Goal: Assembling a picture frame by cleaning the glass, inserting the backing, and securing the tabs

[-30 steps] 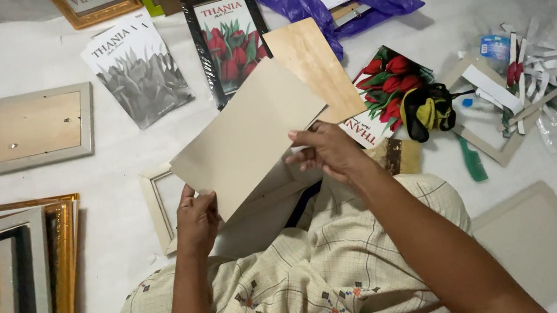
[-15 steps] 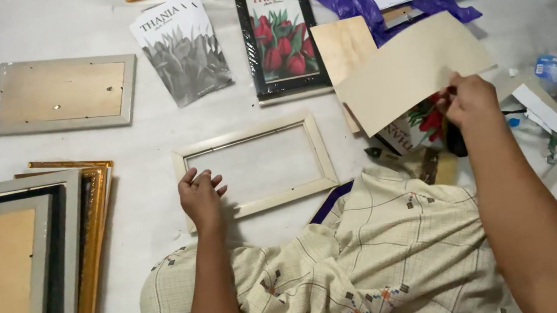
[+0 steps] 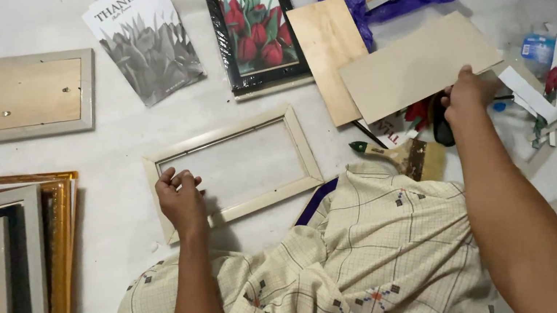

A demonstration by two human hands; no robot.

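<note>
pale wooden frame flat on floor (empty), tan backing board held tilted, well apart

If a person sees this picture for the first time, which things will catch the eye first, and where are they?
In the middle, the left hand rests on the corner of an empty pale frame lying flat on the white floor. To the right, the right hand holds a beige board by its edge. At the top centre, a red tulip picture lies beside a grey tulip print.
</note>
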